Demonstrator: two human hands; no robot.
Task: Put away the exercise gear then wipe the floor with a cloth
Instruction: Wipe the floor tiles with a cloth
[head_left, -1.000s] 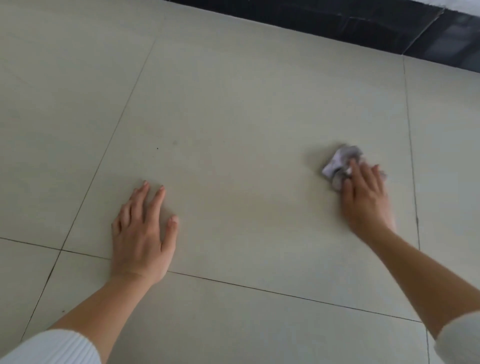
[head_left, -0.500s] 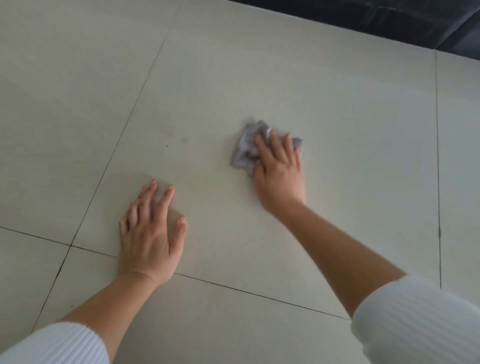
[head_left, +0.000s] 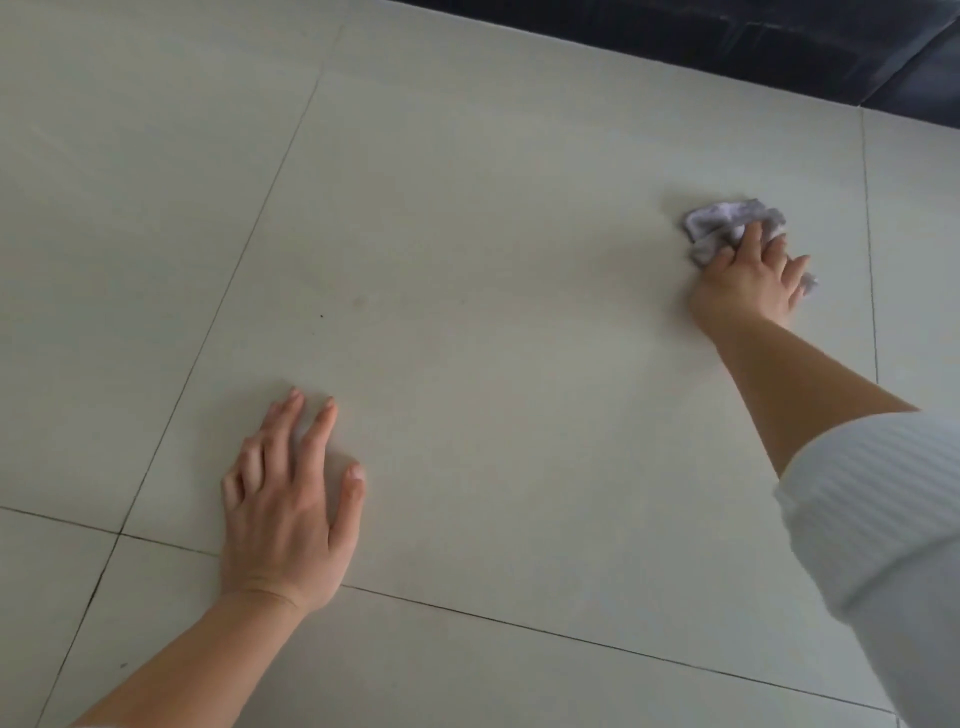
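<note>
Cloth (head_left: 727, 219) grey, crumpled, gripped by right hand (head_left: 748, 285); left hand (head_left: 291, 519) flat on smooth tiles (head_left: 519, 364).

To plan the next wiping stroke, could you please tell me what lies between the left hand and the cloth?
In the head view, only bare floor tile lies between the left hand and the cloth.

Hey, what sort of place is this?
Probably an indoor room, perhaps at home: a floor of large pale tiles with thin grout lines, a dark strip along its far edge, and a right hand holding a grey cloth on it.
</note>
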